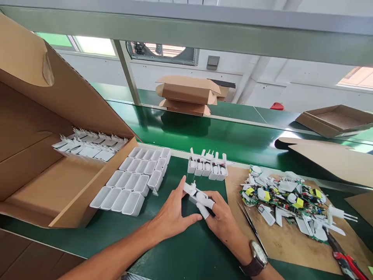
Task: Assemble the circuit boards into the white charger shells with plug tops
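Observation:
Both my hands meet over the green mat near the table's middle. My left hand (171, 214) pinches a small white charger plug part (190, 189) with its prongs up. My right hand (220, 217), wearing white finger cots and a wristwatch, grips the same part from the right. Behind them stands a short row of white charger housings with boards inside (207, 167). To the left lie rows of empty white shells (132, 182).
A large open cardboard box (70, 194) at the left holds finished white plugs (87, 146). At the right, a cardboard sheet (279, 241) carries a heap of circuit boards and white parts (291, 198). Red-handled pliers (346, 262) lie at the lower right. Cardboard boxes (186, 95) sit beyond a green conveyor.

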A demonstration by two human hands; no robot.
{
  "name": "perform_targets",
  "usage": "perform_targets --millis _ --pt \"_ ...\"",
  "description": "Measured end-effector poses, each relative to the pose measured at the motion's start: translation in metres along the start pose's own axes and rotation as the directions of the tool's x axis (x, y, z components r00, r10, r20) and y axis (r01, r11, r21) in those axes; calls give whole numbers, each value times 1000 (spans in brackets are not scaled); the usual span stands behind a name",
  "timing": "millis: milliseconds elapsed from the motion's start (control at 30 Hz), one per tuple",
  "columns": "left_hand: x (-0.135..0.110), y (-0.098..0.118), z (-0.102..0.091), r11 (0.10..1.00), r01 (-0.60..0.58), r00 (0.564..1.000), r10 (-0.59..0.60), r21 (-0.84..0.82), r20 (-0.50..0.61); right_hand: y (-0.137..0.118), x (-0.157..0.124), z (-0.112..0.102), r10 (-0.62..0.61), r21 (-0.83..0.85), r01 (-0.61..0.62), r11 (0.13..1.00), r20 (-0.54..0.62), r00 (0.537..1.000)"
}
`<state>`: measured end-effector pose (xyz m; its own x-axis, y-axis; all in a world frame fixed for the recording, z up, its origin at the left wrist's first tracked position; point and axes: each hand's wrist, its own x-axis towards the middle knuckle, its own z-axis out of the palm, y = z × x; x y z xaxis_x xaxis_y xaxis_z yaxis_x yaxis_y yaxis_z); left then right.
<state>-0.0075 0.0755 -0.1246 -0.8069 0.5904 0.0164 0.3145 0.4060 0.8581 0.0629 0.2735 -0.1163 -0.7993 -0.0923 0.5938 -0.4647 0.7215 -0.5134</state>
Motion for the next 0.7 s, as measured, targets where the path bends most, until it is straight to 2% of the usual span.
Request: perform_targets --millis 67,133,200,267,300,367,400,467,567,633,700 --pt "1 -2 1 999 -33 999 33 26 -21 -1 1 2 55 55 -53 997 -36 998" --pt "1 -5 3 993 -109 993 110 39 -45 -4 2 3 198 206 -187 960 -34 980" --pt "0 -8 4 980 -195 978 197 30 -66 -9 4 4 373 421 -359 833 52 926" --pt "-1 -9 5 958 -285 953 285 13 -99 -14 4 6 477 558 -487 672 176 861" --pt "-2 -10 6 942 -335 935 333 10 -119 -17 5 7 497 584 -522 622 220 839" --pt "-3 -10 6 902 -431 888 429 23 -163 -20 6 8 501 580 -543 607 250 828" --pt "-4 -10 6 885 -465 867 463 36 -186 -21 7 8 491 559 -532 636 239 838" --pt "-4 -8 4 874 -482 847 482 59 -223 -21 10 1 452 461 -480 746 180 874" --pt "-4 -6 -1 896 -435 864 444 91 -237 -17 14 -26 340 132 -353 926 113 934" --pt "-4 -5 -6 890 -440 859 456 121 -231 -12 12 -53 274 -144 -253 957 152 950" --pt "-3 -4 -8 863 -474 834 503 174 -226 -6 0 -82 261 -411 -156 898 213 941"
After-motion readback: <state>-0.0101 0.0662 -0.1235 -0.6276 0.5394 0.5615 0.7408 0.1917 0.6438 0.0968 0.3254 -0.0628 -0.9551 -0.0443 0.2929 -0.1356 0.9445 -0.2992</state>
